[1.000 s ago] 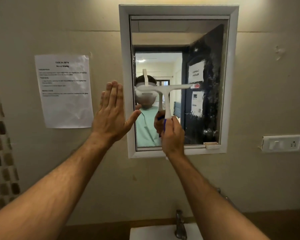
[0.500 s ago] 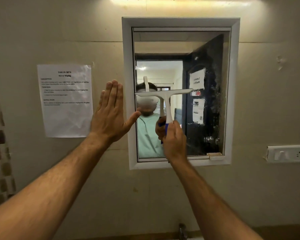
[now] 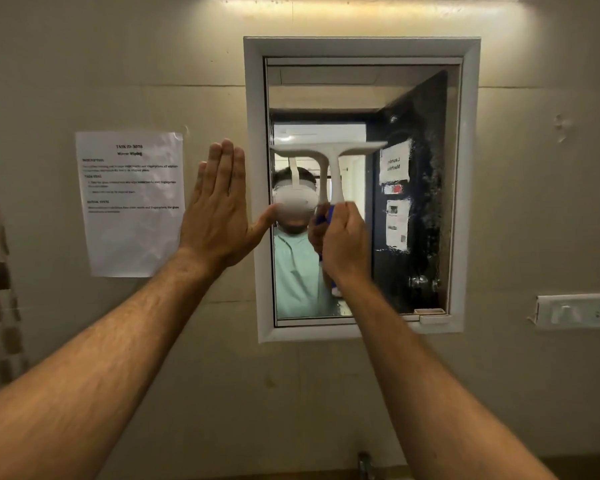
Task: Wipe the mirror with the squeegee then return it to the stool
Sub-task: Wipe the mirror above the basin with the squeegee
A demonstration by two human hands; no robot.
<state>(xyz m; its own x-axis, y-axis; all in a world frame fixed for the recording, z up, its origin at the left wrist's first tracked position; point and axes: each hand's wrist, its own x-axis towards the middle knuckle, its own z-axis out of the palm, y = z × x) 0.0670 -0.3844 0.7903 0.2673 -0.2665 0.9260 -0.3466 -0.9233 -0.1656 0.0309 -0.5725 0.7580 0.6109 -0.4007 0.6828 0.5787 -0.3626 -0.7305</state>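
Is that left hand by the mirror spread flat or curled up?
Spread flat. The left hand is open, fingers straight and pointing up, thumb stretched toward the mirror frame, holding nothing.

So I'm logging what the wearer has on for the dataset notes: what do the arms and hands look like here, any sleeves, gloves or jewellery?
Both forearms are bare up to the frame edge, with no sleeves showing. The left hand and right hand have no gloves, rings, watch or wristband in view. The forearms show visible hair.
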